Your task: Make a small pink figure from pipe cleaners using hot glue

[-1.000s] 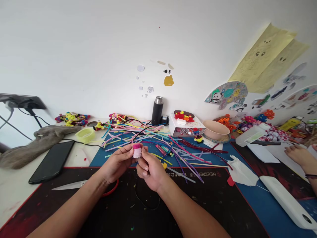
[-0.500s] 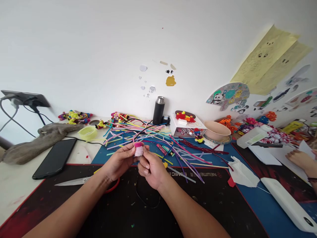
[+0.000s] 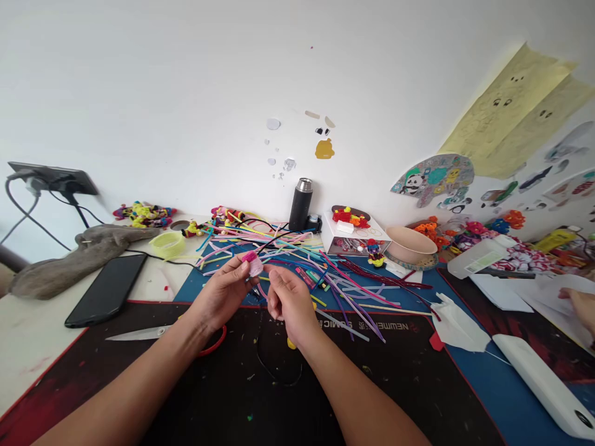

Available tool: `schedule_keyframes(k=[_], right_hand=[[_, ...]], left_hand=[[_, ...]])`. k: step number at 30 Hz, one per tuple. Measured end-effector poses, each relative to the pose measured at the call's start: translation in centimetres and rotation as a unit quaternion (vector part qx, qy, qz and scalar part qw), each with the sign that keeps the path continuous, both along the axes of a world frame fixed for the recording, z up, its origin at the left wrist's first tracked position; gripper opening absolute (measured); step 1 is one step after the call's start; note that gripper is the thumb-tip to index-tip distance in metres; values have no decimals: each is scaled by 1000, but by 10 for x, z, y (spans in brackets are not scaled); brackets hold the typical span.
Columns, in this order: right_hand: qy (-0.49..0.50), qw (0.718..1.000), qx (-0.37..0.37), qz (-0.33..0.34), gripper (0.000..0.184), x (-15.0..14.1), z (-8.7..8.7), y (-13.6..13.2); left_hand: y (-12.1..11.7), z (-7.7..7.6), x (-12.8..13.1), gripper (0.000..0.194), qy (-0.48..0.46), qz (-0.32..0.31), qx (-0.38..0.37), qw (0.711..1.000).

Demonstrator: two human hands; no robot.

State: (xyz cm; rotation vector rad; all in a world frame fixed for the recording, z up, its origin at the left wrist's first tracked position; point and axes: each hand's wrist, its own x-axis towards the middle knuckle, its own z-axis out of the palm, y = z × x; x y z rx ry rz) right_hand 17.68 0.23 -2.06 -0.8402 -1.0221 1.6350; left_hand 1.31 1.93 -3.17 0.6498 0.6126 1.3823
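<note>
A small coiled piece of pipe cleaner, pale pink with a magenta end, is pinched between the thumb and fingers of my left hand. Just to its right, my right hand is closed with thumb and fingers together. Whether a strand of the pipe cleaner is in its pinch is too small to tell. Beneath my left wrist lie scissors, their red handle partly hidden by my arm. Loose pipe cleaners in many colours are spread behind both hands.
At the back stand a black flask and a white box, with a beige bowl farther right. A phone lies left, a white device right. A co-worker's hand shows at the right edge.
My right hand has moved slightly right and down, away from the coiled piece. The piece, in my left hand, has tilted and shifted left. The co-worker's hand has moved right.
</note>
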Motion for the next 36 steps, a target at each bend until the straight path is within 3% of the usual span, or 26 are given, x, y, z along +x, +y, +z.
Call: schedule_keyframes(k=[10, 15, 20, 26, 36], right_hand=[[-149, 979, 129, -48, 44, 5, -13, 2], [-178, 972, 143, -55, 40, 9, -12, 6], [-220, 961, 155, -60, 40, 11, -10, 8], [-247, 951, 177, -60, 43, 12, -8, 9], [-263, 942, 195, -73, 35, 14, -8, 12]], left_hand=[[-3, 2, 11, 28, -14, -17, -28, 999], [-3, 1, 10, 30, -8, -9, -34, 999], [-4, 6, 6, 44, 63, -9, -14, 998], [-8, 16, 6, 39, 100, 2, 17, 995], [-11, 16, 13, 38, 108, 9, 15, 994]])
